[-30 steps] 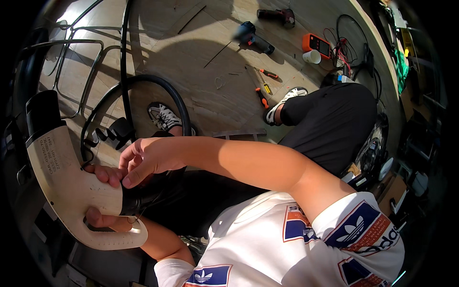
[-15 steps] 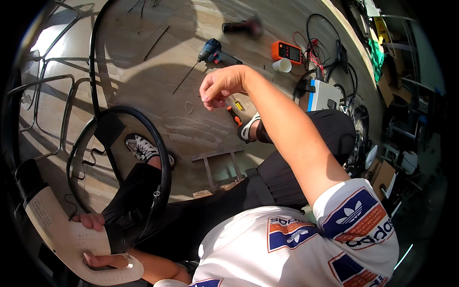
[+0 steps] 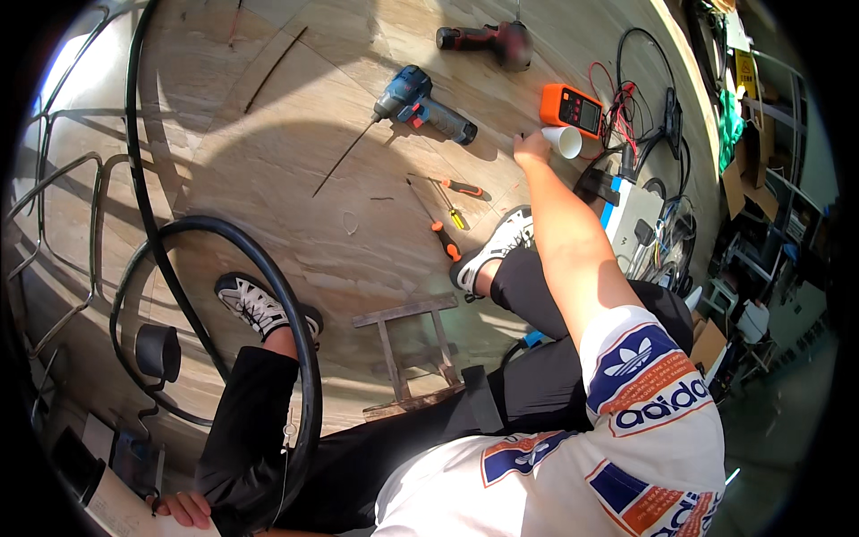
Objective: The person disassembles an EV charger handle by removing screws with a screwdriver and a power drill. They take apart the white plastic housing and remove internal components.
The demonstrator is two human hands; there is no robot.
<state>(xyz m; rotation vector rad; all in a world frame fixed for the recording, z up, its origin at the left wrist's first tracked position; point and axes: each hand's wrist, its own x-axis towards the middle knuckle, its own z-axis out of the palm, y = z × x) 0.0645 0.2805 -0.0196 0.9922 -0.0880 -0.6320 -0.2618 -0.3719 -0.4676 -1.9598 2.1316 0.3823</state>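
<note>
My left hand [image 3: 186,508] is closed on the edge of a beige curved plastic cover [image 3: 125,506] at the lower left, its thumb out of sight. My right arm stretches out over my knee. At its end my right hand [image 3: 533,149] is down by the floor, just left of a white cup [image 3: 564,141]. Its fingers are drawn together, with a small dark bit at their tips too tiny to name. Beyond the cup lies an orange multimeter [image 3: 571,111] with red and black leads. A blue cordless drill [image 3: 420,103] with a long thin bit lies left of this hand.
Screwdrivers with orange handles [image 3: 445,242] and a yellow one [image 3: 457,218] lie near my shoe. A second power tool [image 3: 488,40] lies farther off. A black hoop [image 3: 300,358] stands around my left leg. A small frame [image 3: 394,345], cables and a white-blue box [image 3: 635,215] are nearby.
My right hand has moved right and away from me, down toward the cup. My left hand and the beige cover have shifted lower in view. The head view has shifted too.
</note>
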